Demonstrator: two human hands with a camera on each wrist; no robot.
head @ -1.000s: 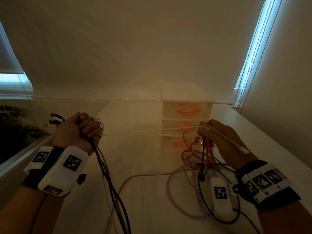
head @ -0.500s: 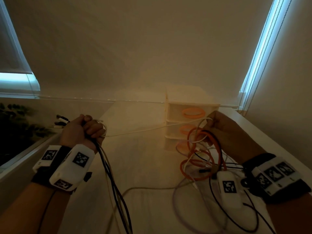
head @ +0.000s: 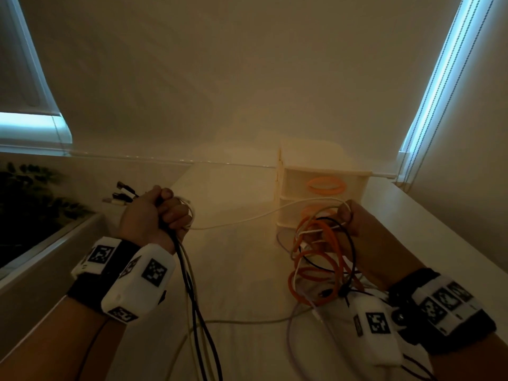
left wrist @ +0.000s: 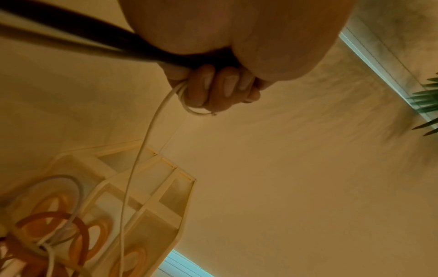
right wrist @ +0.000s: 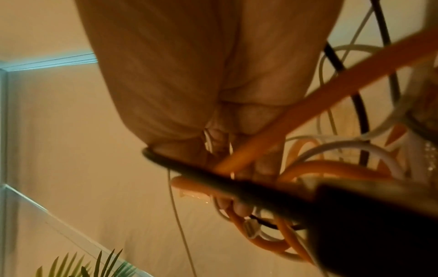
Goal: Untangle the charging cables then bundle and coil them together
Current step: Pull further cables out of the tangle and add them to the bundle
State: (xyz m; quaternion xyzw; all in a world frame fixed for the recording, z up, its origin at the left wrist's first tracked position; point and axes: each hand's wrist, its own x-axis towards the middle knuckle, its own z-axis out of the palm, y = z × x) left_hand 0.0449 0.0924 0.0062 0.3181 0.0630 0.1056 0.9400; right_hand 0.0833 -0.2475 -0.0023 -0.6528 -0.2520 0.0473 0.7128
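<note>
Above table (head: 242,270), right hand (head: 354,229) lifted orange cable (head: 327,243) higher; left hand (head: 154,215) unchanged

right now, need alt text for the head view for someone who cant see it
Two hands hold charging cables above a pale table: the left hand grips a bundle of black and white cables, the right hand holds tangled orange cable loops, and a white cable spans between them. A small drawer unit stands behind.

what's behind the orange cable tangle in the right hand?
A small drawer unit with orange handles stands behind the orange cable tangle. The cables and right hand cover its lower drawers.
</note>
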